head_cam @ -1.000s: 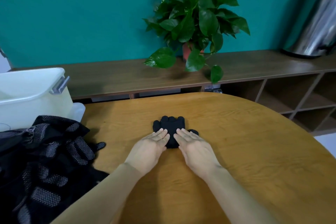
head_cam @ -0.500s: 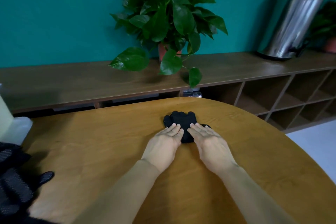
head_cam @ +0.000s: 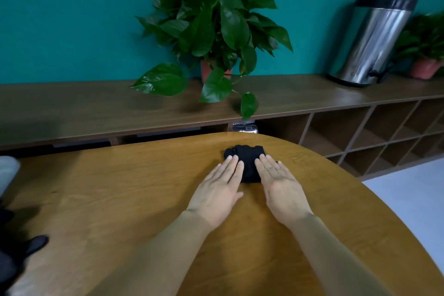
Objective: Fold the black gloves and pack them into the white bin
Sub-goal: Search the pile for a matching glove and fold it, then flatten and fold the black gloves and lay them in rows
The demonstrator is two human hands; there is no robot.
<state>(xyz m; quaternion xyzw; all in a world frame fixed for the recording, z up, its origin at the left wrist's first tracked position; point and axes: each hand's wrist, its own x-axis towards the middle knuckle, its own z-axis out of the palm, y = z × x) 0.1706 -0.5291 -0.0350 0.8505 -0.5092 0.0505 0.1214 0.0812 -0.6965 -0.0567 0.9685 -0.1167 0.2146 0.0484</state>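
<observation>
The black gloves [head_cam: 248,163] lie in a small folded bundle near the far edge of the desk [head_cam: 120,199]. The long way seems to run from the person toward that far edge, fingertips pointing away. The left hand [head_cam: 219,190] and right hand [head_cam: 280,186] lie flat and open, side by side, with straight fingers pressing on the bundle's two sides.

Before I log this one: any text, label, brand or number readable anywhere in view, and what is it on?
None readable.
Folded black glove under both hands: no tag or print visible.
Steel bin on the sideboard: no label visible.
Small shiny object at the sideboard edge: too blurred to tell whether it carries text.
Plant pot: plain.
</observation>
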